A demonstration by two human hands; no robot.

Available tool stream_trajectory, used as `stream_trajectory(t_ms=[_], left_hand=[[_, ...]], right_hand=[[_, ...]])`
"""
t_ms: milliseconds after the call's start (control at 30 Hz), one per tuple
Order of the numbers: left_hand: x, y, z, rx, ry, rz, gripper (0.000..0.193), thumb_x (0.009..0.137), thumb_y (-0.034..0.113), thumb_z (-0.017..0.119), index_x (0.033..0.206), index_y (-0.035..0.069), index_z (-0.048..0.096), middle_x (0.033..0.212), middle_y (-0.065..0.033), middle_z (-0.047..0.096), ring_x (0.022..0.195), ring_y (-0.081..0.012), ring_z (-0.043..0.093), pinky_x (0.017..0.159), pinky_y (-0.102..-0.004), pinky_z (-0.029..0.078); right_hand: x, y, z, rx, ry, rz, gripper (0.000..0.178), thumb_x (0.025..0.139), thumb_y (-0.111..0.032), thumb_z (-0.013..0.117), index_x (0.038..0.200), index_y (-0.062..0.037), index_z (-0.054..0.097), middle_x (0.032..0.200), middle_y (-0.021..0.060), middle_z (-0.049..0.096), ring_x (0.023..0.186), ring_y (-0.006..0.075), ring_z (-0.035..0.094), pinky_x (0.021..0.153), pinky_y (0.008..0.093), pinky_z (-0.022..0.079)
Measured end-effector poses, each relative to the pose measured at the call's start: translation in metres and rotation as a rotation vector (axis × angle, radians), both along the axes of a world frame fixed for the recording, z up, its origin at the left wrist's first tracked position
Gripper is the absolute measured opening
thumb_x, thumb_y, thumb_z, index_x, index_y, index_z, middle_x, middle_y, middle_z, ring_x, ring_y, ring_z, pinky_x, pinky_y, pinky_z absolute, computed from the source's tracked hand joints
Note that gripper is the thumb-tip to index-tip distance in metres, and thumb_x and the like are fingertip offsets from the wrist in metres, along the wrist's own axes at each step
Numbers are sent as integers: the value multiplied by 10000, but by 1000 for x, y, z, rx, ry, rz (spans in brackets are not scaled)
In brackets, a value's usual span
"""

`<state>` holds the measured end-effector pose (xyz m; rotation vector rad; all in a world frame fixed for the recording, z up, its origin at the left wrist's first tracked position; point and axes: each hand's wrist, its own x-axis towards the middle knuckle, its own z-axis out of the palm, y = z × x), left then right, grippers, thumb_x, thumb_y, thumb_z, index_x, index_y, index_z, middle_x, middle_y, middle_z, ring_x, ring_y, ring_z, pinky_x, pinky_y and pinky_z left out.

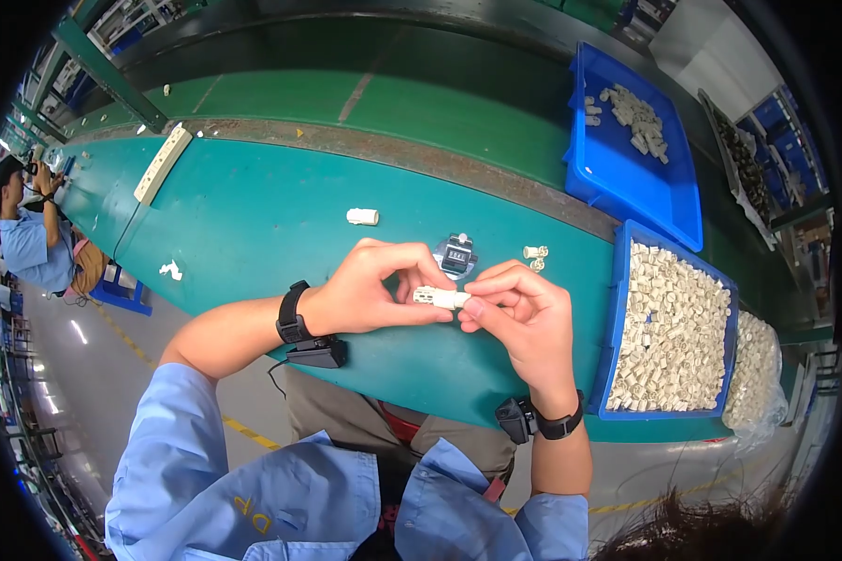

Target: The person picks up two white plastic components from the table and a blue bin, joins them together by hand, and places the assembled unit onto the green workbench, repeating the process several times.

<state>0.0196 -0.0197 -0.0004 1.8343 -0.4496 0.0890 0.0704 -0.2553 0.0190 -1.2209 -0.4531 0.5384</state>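
Over the green tabletop, a white slotted plastic cylinder point(434, 296) lies level between my two hands. My left hand point(376, 288) is closed on its left part with thumb and fingers. The fingertips of my right hand point(524, 309) pinch its right end; whether a separate small piece is there, I cannot tell. Just beyond the hands sits a small dark tally counter point(457, 254). A similar white cylinder point(362, 216) rests farther off on its side. To the right of the counter are a couple of small white pieces point(536, 252).
A blue bin point(617, 374) heaped with small white parts stands at right, a clear bag of parts point(753, 374) beside it. Behind is another blue bin point(585, 192) with several white cylinders. A power strip point(164, 166) lies far left; a person in blue point(36, 248) sits beyond.
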Motion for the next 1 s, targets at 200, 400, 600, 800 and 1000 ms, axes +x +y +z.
stream_trajectory(t_ms=[200,400,600,800,1000], left_hand=[[1,0,-2,-11,8,11,264,816,91,901,970,21,698,995,-97,793,764,-115,729,639,-244,572],[0,-1,-2,-27,25,11,258,818,84,897,971,15,701,1003,-109,794,795,-131,749,669,-255,595],[0,-1,-2,-25,20,28,256,815,82,898,981,5,720,995,-115,796,808,-139,755,678,-256,601],[-1,-1,1,27,-20,26,251,802,87,906,956,-6,731,981,-117,796,797,-146,756,668,-261,597],[-1,1,7,122,-57,-8,251,795,93,911,947,-7,738,978,-118,795,788,-157,757,659,-270,591]], right_hand=[[-2,3,-3,6,-42,-24,128,934,103,699,1061,107,679,1047,148,637,904,218,740,765,311,664],[-3,5,-6,0,-54,-41,123,940,100,694,1063,104,681,1039,140,628,904,221,741,770,314,666],[-5,7,-7,1,-37,-64,122,941,100,694,1062,106,681,1032,135,626,905,222,743,773,315,666],[-3,3,0,-40,-34,-18,104,933,104,699,1036,105,684,1019,136,639,893,218,740,754,312,659],[0,-2,3,-40,31,26,115,919,108,709,1031,104,683,1026,141,650,882,213,736,747,309,651]])
